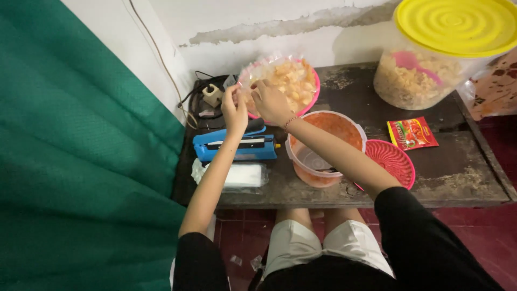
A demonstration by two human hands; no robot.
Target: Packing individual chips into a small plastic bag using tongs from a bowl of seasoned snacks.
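Clear plastic bag [258, 73] of pale orange crackers, held up over the pink bowl [311, 97] at the back of the tabletop [458, 167]. My left hand [233, 110] pinches the bag's left edge; my right hand [271, 102] grips its mouth, fingers closed on the film. Just below the hands: blue heat sealer [237, 145]. Near my right forearm: tub of red seasoning [323, 145], pink sieve [392, 160], red sachet [412, 133]. Far right: yellow-lidded jar [431, 70].

A clear plastic bag [257, 75] is held up by its top, between both hands. It has pale orange snack chips inside. It hangs over the pink bowl [311, 96] full of the same chips
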